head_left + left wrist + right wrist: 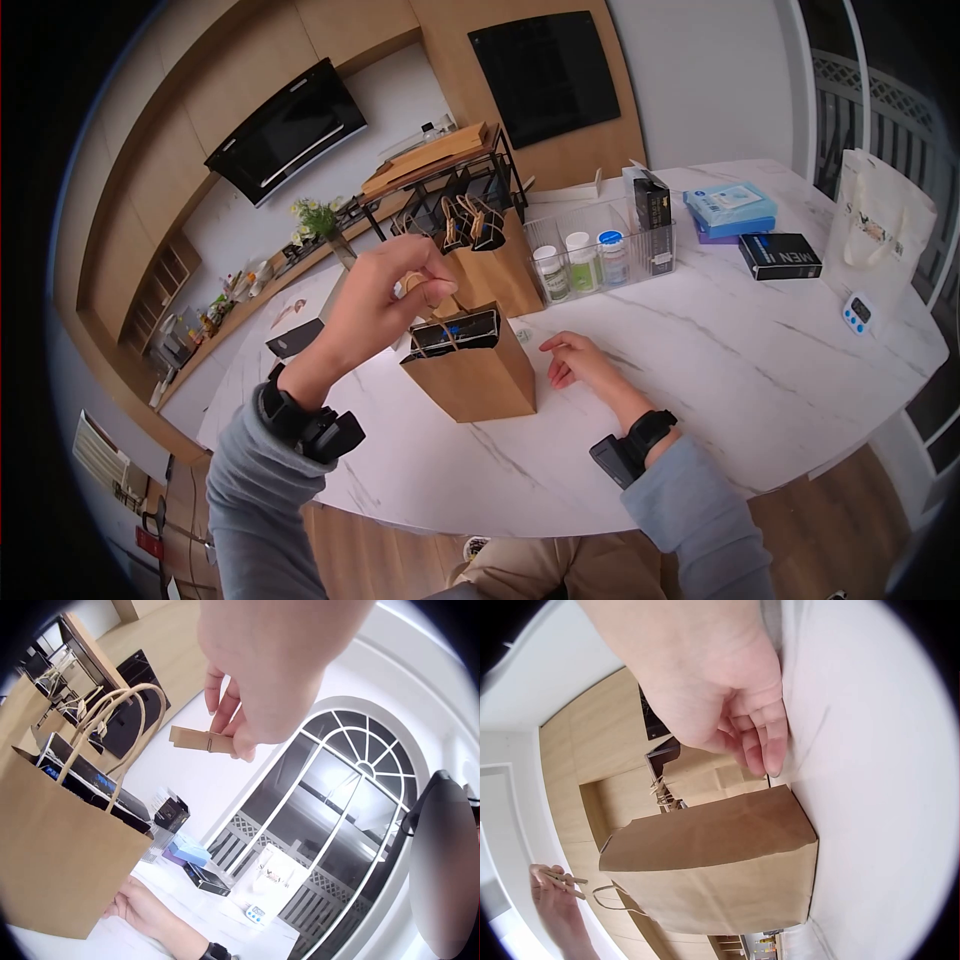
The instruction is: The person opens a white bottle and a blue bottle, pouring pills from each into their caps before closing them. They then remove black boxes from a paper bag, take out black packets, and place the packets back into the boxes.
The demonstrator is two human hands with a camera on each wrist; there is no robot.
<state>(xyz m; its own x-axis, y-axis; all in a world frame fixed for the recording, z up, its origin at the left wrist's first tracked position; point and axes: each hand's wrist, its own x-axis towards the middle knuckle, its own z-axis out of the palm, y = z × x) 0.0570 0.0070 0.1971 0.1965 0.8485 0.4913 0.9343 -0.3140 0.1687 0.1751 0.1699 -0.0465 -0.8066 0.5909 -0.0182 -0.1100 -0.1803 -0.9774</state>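
Left hand (380,288): we see thumb and fingertips pinching one end of the peg, a grip that probably leaves its far end free.
Peg (196,740): pale wood, slim and flat-sided, with a thin wire spring; we find it above the bag, apart from the handles.
Bag (470,382): boxy brown paper, smooth but creased, upright on the marbled table (420,480); its flat base likely keeps it standing.
Handles (163,700): paper cord, looped above the open mouth.
Box (478,327): black, stiff, inside the bag; we judge that it props the walls.
Right hand (580,362): loosely curled beside the bag, holding nothing, seemingly at rest.
Bin (642,262): clear ribbed plastic, its walls probably keeping the rounded bottles (583,265) together.
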